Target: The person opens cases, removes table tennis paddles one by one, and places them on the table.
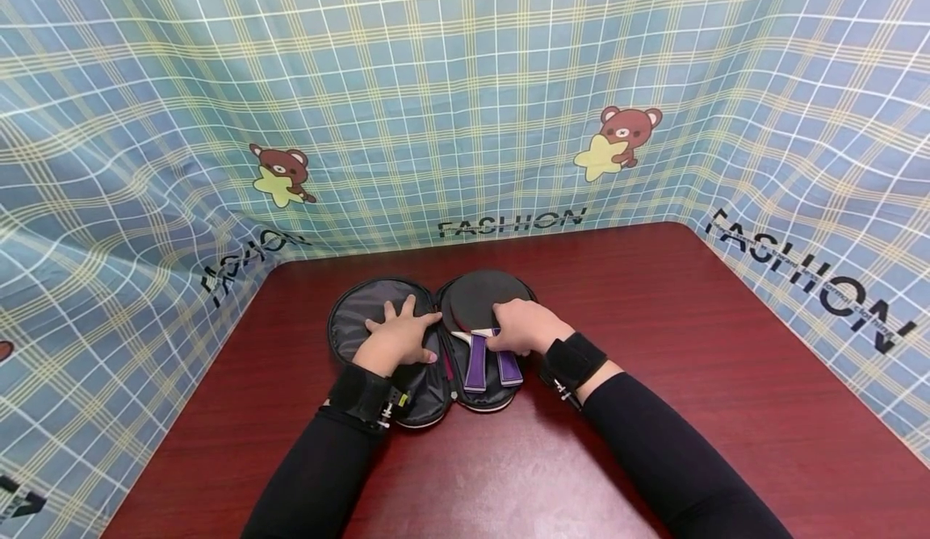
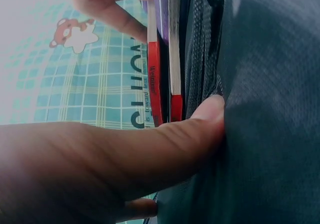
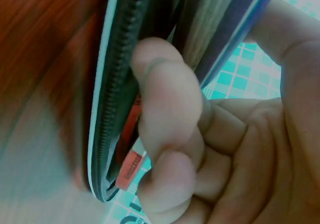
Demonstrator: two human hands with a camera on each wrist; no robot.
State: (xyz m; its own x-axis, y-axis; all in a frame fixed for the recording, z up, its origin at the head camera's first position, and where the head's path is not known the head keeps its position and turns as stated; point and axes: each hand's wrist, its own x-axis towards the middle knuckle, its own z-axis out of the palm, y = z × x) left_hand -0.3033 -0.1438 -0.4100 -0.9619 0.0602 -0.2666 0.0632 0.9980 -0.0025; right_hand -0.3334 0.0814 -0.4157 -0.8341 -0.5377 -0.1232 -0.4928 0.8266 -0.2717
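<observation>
Two paddles (image 1: 479, 293), in right half of the case (image 1: 354, 313), handles (image 1: 475, 363) toward its near edge. Right hand (image 1: 529, 327), nearer: fingers curled round the right handle (image 1: 512, 369). Left hand (image 1: 395, 340): fingers spread on the case's left half.

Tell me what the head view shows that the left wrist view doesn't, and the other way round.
Only the head view shows the reddish table, the black sleeves, the wristbands and the round black face of a paddle.

Only the left wrist view shows the small lettering on a paddle's red edge.

Both share the left hand, the right hand, part or all of the open case, some purple handle and the checked cloth with a bear.
</observation>
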